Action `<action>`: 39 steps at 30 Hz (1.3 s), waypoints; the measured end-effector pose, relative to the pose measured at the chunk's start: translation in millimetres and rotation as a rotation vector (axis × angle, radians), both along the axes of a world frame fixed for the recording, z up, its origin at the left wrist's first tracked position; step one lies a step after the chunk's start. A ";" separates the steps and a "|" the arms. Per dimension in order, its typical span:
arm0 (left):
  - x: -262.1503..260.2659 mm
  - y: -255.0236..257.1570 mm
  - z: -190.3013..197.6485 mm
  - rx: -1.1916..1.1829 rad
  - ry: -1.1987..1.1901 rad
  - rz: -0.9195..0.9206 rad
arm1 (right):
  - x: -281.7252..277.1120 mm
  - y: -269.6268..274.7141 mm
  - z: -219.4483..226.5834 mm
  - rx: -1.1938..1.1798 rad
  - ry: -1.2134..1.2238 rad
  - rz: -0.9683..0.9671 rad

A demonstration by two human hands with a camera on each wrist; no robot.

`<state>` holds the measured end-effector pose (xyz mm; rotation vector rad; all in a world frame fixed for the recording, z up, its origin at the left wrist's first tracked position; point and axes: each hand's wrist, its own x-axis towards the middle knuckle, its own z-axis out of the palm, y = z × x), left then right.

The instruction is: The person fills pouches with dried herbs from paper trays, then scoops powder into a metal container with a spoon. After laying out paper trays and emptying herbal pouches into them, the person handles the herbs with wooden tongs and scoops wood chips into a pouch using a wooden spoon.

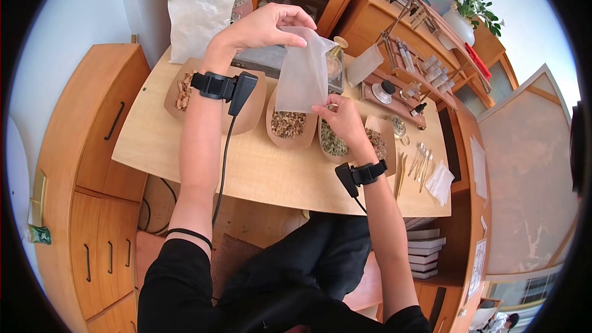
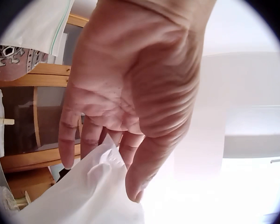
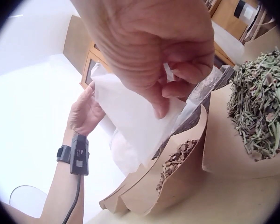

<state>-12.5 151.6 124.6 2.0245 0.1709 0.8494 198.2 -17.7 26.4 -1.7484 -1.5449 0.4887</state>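
Note:
A translucent white bag [image 1: 302, 74] hangs between both hands above the paper trays. My left hand [image 1: 271, 26] holds its upper edge; in the left wrist view the bag's corner [image 2: 107, 163] lies between the thumb and fingers of that hand [image 2: 130, 93]. With thumb and fingers, my right hand [image 1: 343, 120] pinches the lower right corner. The right wrist view shows the right hand [image 3: 163, 60] over the sheet-like bag [image 3: 130, 107]. Just below are a tray of brown chopped pieces [image 1: 288, 124] and a tray of green dried herb [image 1: 333, 139].
Wood-coloured chips [image 1: 184, 91] lie in a tray at left, reddish bits [image 1: 376, 142] in one at right. A zip bag [image 1: 198, 24] stands at back left. Tweezers and small spoons [image 1: 422, 161], a white cloth [image 1: 439, 183] and a bottle rack [image 1: 425, 68] are on the right.

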 end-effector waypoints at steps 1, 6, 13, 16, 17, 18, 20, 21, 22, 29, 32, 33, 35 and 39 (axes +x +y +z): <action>-0.3 -2.6 1.0 0.055 -0.030 0.029 | -0.7 -0.9 1.4 -0.023 -0.004 -0.004; 5.8 -5.4 9.6 0.142 0.111 0.090 | -6.0 -4.1 10.4 -0.102 -0.060 -0.037; 22.6 -18.4 8.5 0.370 0.171 0.147 | -2.4 -1.9 1.6 -0.040 -0.107 -0.011; 24.7 -15.9 9.7 0.384 0.213 0.123 | -3.7 -4.0 5.0 -0.047 -0.130 -0.005; 25.2 -15.1 9.3 0.383 0.213 0.123 | -3.6 -3.7 4.0 -0.047 -0.130 -0.005; 25.9 -14.3 8.6 0.332 0.203 0.123 | -3.7 -3.3 2.9 -0.043 -0.124 -0.005; 26.6 -12.5 7.1 0.281 0.193 0.123 | -4.4 -3.5 2.5 -0.039 -0.117 -0.005; 26.3 -11.9 6.4 0.273 0.148 0.133 | -6.1 -4.5 4.7 -0.041 -0.128 -0.008; 26.1 -11.1 6.0 0.264 0.103 0.144 | -7.3 -5.0 5.9 -0.043 -0.139 -0.011; 25.6 -11.9 7.9 0.265 0.044 0.191 | -5.5 -1.0 -0.9 -0.070 -0.104 -0.017; 24.8 -13.4 10.3 0.251 0.096 0.190 | -4.7 0.1 -2.8 -0.063 -0.086 -0.008; 23.2 -12.4 10.0 0.219 0.103 0.176 | -4.2 0.0 -3.4 -0.040 -0.073 -0.002; 19.1 -10.1 6.9 0.188 0.109 0.159 | -2.8 -0.6 -3.6 -0.016 -0.058 0.001; 6.7 -3.9 -0.5 0.191 0.013 0.134 | 2.6 0.4 -6.6 -0.042 0.008 0.005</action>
